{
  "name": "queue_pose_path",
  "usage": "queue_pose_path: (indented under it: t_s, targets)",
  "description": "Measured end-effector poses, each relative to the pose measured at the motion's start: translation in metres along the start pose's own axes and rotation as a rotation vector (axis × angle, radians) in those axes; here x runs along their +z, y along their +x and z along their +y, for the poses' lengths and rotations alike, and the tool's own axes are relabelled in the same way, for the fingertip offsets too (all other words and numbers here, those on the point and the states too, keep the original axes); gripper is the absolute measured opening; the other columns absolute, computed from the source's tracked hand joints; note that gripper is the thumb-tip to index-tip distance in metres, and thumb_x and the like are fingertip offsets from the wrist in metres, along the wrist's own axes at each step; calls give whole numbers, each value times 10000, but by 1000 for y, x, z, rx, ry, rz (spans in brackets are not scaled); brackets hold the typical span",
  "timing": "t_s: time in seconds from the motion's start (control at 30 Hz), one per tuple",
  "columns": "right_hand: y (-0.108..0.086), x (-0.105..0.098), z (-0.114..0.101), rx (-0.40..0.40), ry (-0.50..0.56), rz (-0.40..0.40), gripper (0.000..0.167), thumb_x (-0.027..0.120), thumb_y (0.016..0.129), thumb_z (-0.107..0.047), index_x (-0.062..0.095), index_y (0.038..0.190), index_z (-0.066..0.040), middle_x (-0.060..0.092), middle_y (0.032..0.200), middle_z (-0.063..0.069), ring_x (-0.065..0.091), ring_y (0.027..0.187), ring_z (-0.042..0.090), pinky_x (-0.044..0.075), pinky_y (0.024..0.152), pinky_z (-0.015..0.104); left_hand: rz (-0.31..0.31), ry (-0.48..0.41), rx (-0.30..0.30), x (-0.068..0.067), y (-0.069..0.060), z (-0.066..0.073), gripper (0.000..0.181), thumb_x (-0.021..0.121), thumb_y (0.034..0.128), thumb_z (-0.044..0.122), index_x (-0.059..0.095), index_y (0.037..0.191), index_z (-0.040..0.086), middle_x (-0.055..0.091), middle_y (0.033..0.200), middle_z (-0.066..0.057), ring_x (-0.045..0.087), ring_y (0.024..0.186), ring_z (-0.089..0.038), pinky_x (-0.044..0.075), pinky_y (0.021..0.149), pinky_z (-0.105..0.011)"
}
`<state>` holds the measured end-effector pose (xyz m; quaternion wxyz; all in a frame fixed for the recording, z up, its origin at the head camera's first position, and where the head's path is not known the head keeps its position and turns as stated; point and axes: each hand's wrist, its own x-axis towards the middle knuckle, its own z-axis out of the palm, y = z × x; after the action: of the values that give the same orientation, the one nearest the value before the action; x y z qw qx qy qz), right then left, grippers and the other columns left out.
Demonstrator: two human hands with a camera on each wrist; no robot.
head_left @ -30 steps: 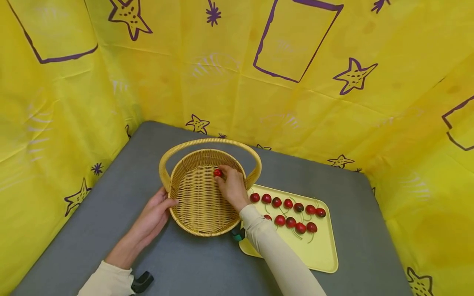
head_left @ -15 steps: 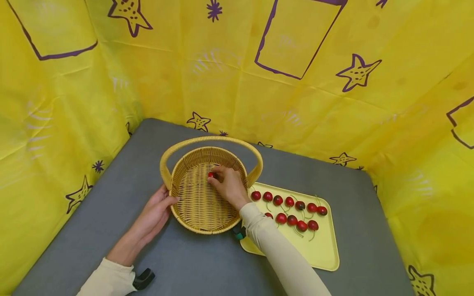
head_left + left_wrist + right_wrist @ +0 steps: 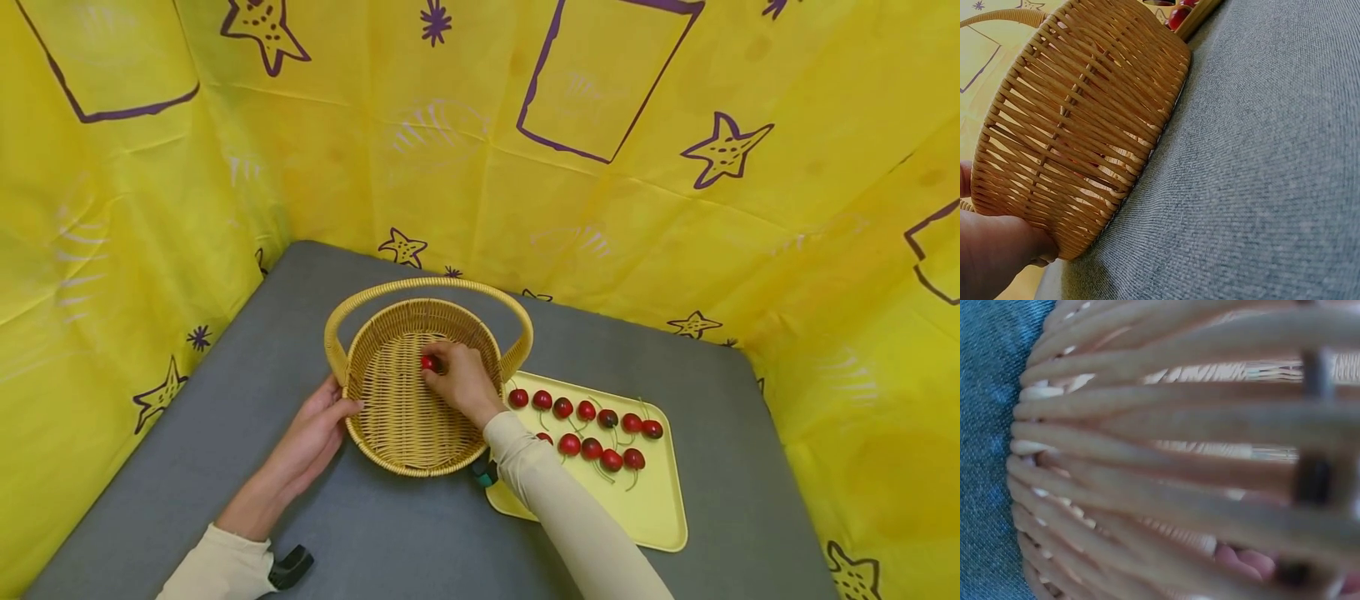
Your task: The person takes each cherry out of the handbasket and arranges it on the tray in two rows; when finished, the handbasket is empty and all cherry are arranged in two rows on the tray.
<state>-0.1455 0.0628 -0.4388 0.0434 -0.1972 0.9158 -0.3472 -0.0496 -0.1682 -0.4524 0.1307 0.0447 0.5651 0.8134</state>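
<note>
A round wicker basket [image 3: 405, 425] with a tall arched handle stands on the grey table. My left hand [image 3: 313, 429] grips its left side, thumb over the rim and fingers outside; the left wrist view shows the hand against the woven wall [image 3: 1085, 119]. Inside the basket, my right hand [image 3: 463, 379] pinches a red cherry [image 3: 430, 362] low over the woven floor; whether the cherry touches the floor I cannot tell. In the right wrist view the basket's strands [image 3: 1147, 431] fill the picture, with fingertips [image 3: 1247, 561] faintly showing through the gaps.
To the basket's right lies a yellow tray [image 3: 652, 517] holding several cherries [image 3: 570, 444] with stems in two rows; my right forearm covers part of it. A yellow patterned cloth [image 3: 465, 192] encloses the grey table [image 3: 360, 550] at the back and sides.
My right hand has carried the cherry a little left, then slightly nearer to me, inside the basket. The left hand keeps its hold on the rim, and the view has shifted slightly.
</note>
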Motion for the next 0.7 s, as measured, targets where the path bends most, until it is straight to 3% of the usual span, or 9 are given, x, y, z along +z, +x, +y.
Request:
queue_pose_path:
  t_s: [0.33, 0.5, 0.7]
  targets:
    - [-8, -11, -10, -31, 164, -80, 569, 715, 931, -35, 621, 1484, -125, 677, 1412, 79, 660, 1256, 166, 541, 1009, 303, -6, 0, -5, 0, -1, 0, 755, 400, 1041, -74, 24, 1686, 38, 133, 1721, -214, 121, 1577, -282, 262, 1159, -190]
    - [-24, -31, -31, -188, 235, -119, 579, 693, 938, -9, 607, 1494, -145, 619, 1499, -3, 621, 1318, 155, 503, 1049, 255, -2, 5, -14, 1, 0, 0, 753, 405, 1051, -59, 22, 1690, 50, 125, 1731, -198, 100, 1589, -290, 252, 1181, -210]
    - [-64, -70, -47, -391, 384, -201, 559, 651, 986, 44, 576, 1516, -118, 556, 1559, -29, 576, 1385, 163, 495, 1080, 299, 1, 5, -15, 0, -1, 1, 744, 412, 1055, -52, 33, 1688, 50, 149, 1713, -200, 133, 1574, -280, 273, 1161, -198]
